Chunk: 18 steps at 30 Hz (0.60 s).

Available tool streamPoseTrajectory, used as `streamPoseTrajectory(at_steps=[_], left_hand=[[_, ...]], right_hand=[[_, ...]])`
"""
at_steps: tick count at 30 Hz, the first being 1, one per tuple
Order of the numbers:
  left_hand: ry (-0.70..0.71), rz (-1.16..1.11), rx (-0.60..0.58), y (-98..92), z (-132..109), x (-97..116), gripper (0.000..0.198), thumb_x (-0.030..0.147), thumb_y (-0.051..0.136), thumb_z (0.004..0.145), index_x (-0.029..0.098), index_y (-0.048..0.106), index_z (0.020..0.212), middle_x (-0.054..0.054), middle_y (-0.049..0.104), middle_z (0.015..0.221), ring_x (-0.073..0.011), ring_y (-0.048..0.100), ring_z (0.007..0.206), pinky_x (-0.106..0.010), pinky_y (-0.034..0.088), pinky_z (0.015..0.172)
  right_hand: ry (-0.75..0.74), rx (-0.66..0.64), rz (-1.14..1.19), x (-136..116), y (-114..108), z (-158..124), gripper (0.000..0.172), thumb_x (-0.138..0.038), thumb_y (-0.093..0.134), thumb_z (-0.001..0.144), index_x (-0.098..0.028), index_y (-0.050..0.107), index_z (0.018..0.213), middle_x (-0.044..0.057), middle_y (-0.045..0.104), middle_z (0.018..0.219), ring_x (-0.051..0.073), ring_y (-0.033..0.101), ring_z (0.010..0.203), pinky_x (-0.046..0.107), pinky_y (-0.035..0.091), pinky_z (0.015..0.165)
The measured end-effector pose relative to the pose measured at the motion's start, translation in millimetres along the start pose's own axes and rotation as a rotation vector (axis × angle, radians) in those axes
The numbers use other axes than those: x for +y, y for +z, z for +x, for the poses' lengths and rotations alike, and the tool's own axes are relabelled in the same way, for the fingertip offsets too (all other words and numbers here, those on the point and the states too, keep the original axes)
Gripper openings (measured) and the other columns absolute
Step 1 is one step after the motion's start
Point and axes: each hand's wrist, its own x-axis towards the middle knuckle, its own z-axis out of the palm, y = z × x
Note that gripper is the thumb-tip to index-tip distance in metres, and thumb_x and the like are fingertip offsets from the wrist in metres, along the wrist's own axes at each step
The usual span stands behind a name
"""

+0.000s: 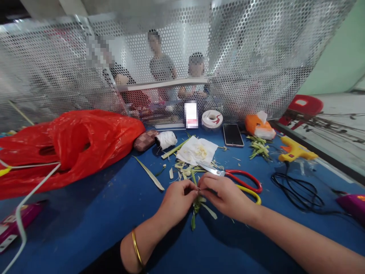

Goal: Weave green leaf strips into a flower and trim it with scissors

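Note:
My left hand [179,198] and my right hand [225,194] meet at the middle of the table, thumbs and fingers pinched together. Between them is a small bundle of green plant strips [195,210], its leafy end hanging toward me. Whether a thread is also in the pinch is too small to tell. Just beyond my right hand lie scissors [242,179] with one red and one yellow handle. Their blades reach toward a white paper [185,153] bearing pale yellow bits. Loose pale strips [182,172] are scattered in front of that paper.
A red plastic bag [99,152] fills the left side. Behind the work lie a spool of white thread [167,140], a ribbon roll [212,119] and a phone [233,134]. To the right are green bundles [259,147], a yellow glue gun [296,149] and its black cord [299,194].

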Motion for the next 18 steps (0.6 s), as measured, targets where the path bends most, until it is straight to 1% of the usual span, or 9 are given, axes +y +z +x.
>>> streamPoseTrajectory(at_steps=[3,5,8,10,15,18], left_hand=[[0.06,0.108,0.018,-0.3,-1.3,1.6,0.011,0.023,0.057,0.076,0.02,0.067,0.076,-0.001,0.068,0.078,-0.0178,0.06,0.076,-0.028,0.042,0.068],[0.082,0.195,0.031,-0.8,-3.0,3.7,0.009,0.022,0.058,0.076,0.021,0.067,0.075,-0.001,0.067,0.08,-0.0179,0.059,0.077,-0.029,0.042,0.069],[0.109,0.289,0.047,-1.6,-5.1,5.6,0.009,0.022,0.058,0.077,0.022,0.067,0.075,-0.001,0.063,0.083,-0.0188,0.058,0.08,-0.03,0.041,0.07],[0.122,0.301,0.055,-1.8,-4.8,4.6,0.009,0.023,0.058,0.077,0.022,0.067,0.076,-0.002,0.062,0.084,-0.0191,0.057,0.081,-0.031,0.041,0.071],[0.141,0.161,0.053,-1.6,1.7,-2.1,0.009,0.022,0.057,0.077,0.02,0.066,0.076,-0.002,0.063,0.08,-0.0166,0.056,0.074,-0.03,0.041,0.07],[0.097,-0.007,-0.01,-2.1,6.1,-4.1,0.011,0.025,0.057,0.078,0.017,0.065,0.077,-0.002,0.062,0.072,-0.014,0.054,0.065,-0.028,0.041,0.063]], right_hand=[[0.066,-0.048,-0.011,3.2,0.9,-0.2,0.013,-0.013,0.047,0.089,-0.019,0.057,0.083,0.003,0.061,0.081,0.015,0.056,0.074,0.027,0.042,0.066],[0.11,-0.065,-0.003,5.2,1.4,-0.4,0.014,-0.014,0.046,0.089,-0.019,0.058,0.085,0.002,0.063,0.081,0.015,0.057,0.075,0.027,0.042,0.066],[0.111,-0.106,-0.002,6.4,1.3,-0.2,0.016,-0.014,0.045,0.09,-0.019,0.06,0.087,0.003,0.065,0.083,0.015,0.059,0.077,0.027,0.042,0.068],[0.103,-0.123,-0.018,6.5,1.0,0.3,0.016,-0.013,0.045,0.089,-0.019,0.06,0.087,0.003,0.066,0.084,0.015,0.059,0.077,0.027,0.041,0.068],[0.152,-0.136,-0.036,7.6,0.7,1.2,0.014,-0.017,0.047,0.089,-0.018,0.061,0.087,0.003,0.065,0.08,0.015,0.057,0.071,0.026,0.039,0.063],[0.17,-0.138,-0.033,8.3,0.5,1.4,0.014,-0.018,0.048,0.089,-0.019,0.062,0.087,0.003,0.065,0.079,0.014,0.056,0.07,0.026,0.039,0.062]])
